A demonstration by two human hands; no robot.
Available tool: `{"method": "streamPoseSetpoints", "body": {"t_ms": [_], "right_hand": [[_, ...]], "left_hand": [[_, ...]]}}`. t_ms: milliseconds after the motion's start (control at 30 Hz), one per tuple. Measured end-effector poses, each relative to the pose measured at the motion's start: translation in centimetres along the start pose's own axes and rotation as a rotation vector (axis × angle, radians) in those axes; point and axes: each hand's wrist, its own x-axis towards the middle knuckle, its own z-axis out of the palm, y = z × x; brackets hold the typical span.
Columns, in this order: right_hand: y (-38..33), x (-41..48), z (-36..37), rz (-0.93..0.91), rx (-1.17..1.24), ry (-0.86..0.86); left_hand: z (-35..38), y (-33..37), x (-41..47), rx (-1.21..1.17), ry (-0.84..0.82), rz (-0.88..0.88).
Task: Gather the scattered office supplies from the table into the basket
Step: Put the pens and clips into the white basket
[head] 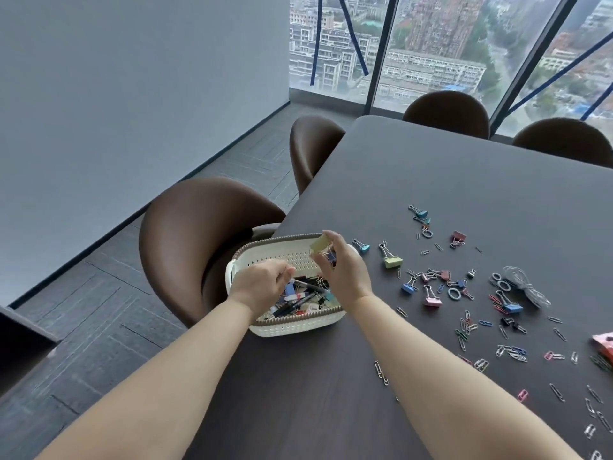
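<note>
A white perforated basket [265, 257] with a brown woven rim sits at the table's left edge, holding pens and clips. Both hands hover over it. My right hand [345, 270] pinches a pale yellow binder clip [319, 243] together with a dark blue one above the basket. My left hand [262, 283] is low over the basket's contents with fingers curled, and I see nothing in it. Binder clips [393, 260], paper clips [510, 351] and metal rings [453, 293] lie scattered on the dark table [431, 167] to the right.
A coil of grey wire [527, 287] lies among the clips. A pink packet [605, 343] shows at the right edge. Brown chairs [185, 234] stand to the left of the table and at its far side. The floor drops away left of the basket.
</note>
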Motion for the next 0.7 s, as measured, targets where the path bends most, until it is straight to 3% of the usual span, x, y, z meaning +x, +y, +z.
{"method": "streamPoseSetpoints", "body": {"t_ms": [133,200,433,567,700], "right_hand": [[1.3,0.9,0.9,0.022,-0.199,-0.139],[2.2,0.2,1.3,0.018,-0.315,-0.225],[2.2,-1.9,0.4,-0.042,-0.382,-0.247],[4.1,-4.0,-2.1,-0.019,-0.348,-0.106],[8.6,-8.6,-6.1,0.148,-0.307,0.022]], "left_hand": [[0.2,-0.1,-0.1,0.021,-0.123,0.054],[0.3,-0.7,-0.7,0.052,-0.078,0.053],[0.2,0.4,-2.2,0.099,0.110,0.086],[1.5,3.5,-2.7,0.131,0.215,0.231],[5.1,8.0,-3.9,0.094,0.240,0.434]]}}
